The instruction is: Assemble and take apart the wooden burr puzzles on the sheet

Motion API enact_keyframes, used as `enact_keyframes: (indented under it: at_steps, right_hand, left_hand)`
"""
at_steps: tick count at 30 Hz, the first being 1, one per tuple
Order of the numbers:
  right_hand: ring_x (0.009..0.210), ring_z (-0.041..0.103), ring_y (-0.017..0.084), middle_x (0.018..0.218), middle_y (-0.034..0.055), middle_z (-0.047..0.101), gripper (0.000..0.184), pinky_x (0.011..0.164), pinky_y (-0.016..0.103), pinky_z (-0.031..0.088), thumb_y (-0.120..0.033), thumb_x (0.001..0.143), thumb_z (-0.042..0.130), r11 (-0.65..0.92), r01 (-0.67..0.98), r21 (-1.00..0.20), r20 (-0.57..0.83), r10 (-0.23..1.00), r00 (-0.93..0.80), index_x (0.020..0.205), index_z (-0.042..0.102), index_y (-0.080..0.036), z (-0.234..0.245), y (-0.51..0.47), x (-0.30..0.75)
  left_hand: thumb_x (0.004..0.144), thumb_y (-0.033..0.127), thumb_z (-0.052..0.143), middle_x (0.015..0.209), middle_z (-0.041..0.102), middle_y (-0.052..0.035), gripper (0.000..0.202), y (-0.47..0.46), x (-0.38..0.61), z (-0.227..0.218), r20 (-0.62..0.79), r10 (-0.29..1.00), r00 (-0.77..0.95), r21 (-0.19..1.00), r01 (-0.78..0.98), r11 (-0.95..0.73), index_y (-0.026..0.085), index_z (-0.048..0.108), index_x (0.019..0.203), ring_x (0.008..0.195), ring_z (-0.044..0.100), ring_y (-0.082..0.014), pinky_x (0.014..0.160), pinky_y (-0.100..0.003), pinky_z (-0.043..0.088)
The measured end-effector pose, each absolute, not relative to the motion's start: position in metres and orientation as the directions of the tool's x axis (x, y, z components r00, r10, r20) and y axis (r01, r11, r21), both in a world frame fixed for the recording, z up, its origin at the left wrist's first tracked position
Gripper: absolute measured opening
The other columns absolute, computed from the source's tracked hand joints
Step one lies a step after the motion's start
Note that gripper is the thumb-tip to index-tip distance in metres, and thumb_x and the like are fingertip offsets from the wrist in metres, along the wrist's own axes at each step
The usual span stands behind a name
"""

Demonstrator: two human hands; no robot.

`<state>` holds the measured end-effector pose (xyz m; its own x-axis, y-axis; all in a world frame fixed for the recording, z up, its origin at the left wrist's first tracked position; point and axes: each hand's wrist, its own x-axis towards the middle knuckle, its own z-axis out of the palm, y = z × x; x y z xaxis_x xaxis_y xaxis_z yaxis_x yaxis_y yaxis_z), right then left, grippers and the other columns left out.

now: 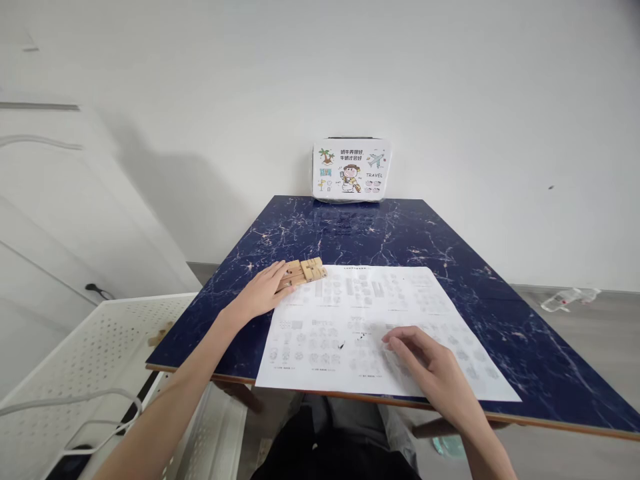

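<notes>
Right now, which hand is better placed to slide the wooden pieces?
The left hand, probably: it touches the wooden pieces near the far-left corner of the paper; the right hand is over its near side, apart from them.

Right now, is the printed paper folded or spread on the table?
Spread: the paper lies flat on the blue table, its printed side showing and no fold visible.

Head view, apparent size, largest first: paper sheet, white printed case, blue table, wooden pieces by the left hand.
1. Blue table
2. Paper sheet
3. White printed case
4. Wooden pieces, judged by their visible part; the left hand hides some.
</notes>
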<state>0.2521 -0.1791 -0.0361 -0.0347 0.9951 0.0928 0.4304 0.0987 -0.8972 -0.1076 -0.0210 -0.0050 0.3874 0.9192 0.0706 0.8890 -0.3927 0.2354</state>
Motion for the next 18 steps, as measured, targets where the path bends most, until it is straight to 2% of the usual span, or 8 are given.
enact_keyframes:
  at_steps: [5, 11, 15, 18]
  right_hand:
    - [0.107, 0.071, 0.028, 0.114, 0.0077, 0.076, 0.031, 0.085, 0.035, 0.055, -0.053, 0.104, 0.055, 0.105, 0.406, -0.908, 0.097, 0.994, -0.039, 0.107, 0.070, -0.026, -0.036, -0.179, 0.253]
    - [0.104, 0.071, 0.027, 0.111, 0.0068, 0.077, 0.031, 0.083, 0.035, 0.055, -0.054, 0.103, 0.056, 0.105, 0.415, -0.904, 0.098, 0.994, -0.038, 0.106, 0.070, -0.027, -0.034, -0.179, 0.253]
    - [0.102, 0.072, 0.027, 0.111, 0.0068, 0.077, 0.031, 0.081, 0.035, 0.056, -0.054, 0.103, 0.056, 0.108, 0.435, -0.894, 0.111, 0.994, -0.020, 0.106, 0.071, -0.027, -0.034, -0.180, 0.252]
    - [0.101, 0.073, 0.026, 0.111, 0.0066, 0.078, 0.031, 0.080, 0.033, 0.056, -0.053, 0.103, 0.056, 0.115, 0.440, -0.890, 0.120, 0.993, -0.016, 0.106, 0.072, -0.026, -0.035, -0.180, 0.252]
  left_hand:
    - [0.104, 0.054, 0.041, 0.169, 0.038, -0.0143, 0.067, -0.035, -0.110, -0.005, 0.105, 0.918, 0.382, 0.210, 0.894, -0.396, 0.015, 0.046, 0.158, 0.158, 0.035, -0.0303, 0.129, -0.047, 0.026]
    - [0.103, 0.053, 0.047, 0.167, 0.042, -0.0160, 0.065, -0.071, -0.106, -0.004, 0.122, 0.923, 0.366, 0.204, 0.901, -0.384, 0.015, 0.051, 0.155, 0.154, 0.042, -0.0346, 0.126, -0.051, 0.032]
    - [0.100, 0.055, 0.055, 0.161, 0.052, -0.0121, 0.059, -0.102, -0.083, -0.003, 0.145, 0.913, 0.380, 0.250, 0.879, -0.406, 0.023, 0.058, 0.150, 0.147, 0.051, -0.0366, 0.120, -0.050, 0.043]
    - [0.101, 0.054, 0.056, 0.159, 0.055, -0.0099, 0.055, -0.119, -0.060, -0.005, 0.178, 0.891, 0.417, 0.259, 0.854, -0.451, 0.026, 0.060, 0.148, 0.145, 0.053, -0.0358, 0.119, -0.051, 0.043]
